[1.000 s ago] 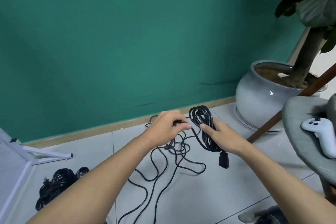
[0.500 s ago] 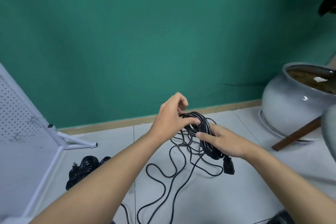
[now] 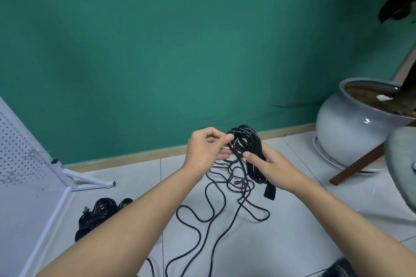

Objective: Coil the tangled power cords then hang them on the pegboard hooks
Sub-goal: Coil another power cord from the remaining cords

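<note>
A black power cord is partly wound into a coil [image 3: 246, 141] held upright in front of me. My right hand [image 3: 269, 168] grips the coil's lower side, with the cord's black plug [image 3: 269, 191] hanging below it. My left hand [image 3: 208, 147] pinches a strand at the coil's upper left. The cord's loose part [image 3: 203, 216] trails in tangled loops on the tiled floor. A white pegboard [image 3: 15, 150] leans at the left edge; I see no hooks on the part in view.
A second bundle of black cords [image 3: 99, 211] lies on the floor beside the pegboard's white foot [image 3: 90, 181]. A large grey plant pot [image 3: 351, 132] stands at the right by a brown wooden leg [image 3: 358, 164] and a grey seat edge [image 3: 403, 164]. A green wall stands behind.
The view has swung left and back a little, so the pegboard came into sight. My hands lifted the coil slightly, and my left hand brought a strand onto its top.
</note>
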